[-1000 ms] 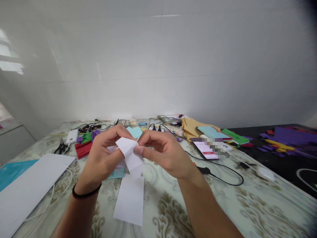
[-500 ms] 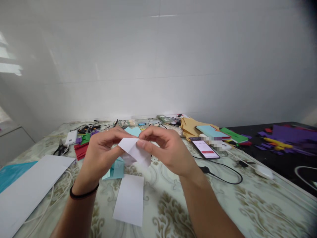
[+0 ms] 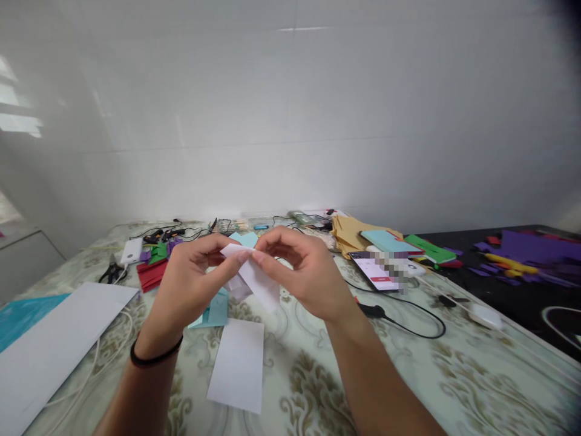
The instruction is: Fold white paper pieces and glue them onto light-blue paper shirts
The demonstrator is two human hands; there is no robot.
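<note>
Between both hands is a folded piece of white paper (image 3: 261,283), held up above the table. My left hand (image 3: 193,278) pinches its upper left part, thumb on the near face. My right hand (image 3: 302,266) pinches the top edge close beside the left thumb, fingertips nearly meeting. A flap of the paper slants down to the right. Below the hands, a white paper rectangle (image 3: 238,366) lies flat on the patterned tablecloth (image 3: 313,381). Folded light-blue paper (image 3: 218,310) sits behind it, partly hidden by my left hand.
Large white sheets (image 3: 68,351) and a blue plastic packet (image 3: 27,315) lie at left, near pliers (image 3: 111,270) and red paper (image 3: 152,275). To the right are a phone (image 3: 374,270), a black cable (image 3: 422,334), yellow envelopes (image 3: 347,233) and purple scraps (image 3: 531,248).
My left thumb has moved up and right onto the paper's fold, beside the right thumb. The folded top part now looks narrower. The paper lying on the table has stayed put.
</note>
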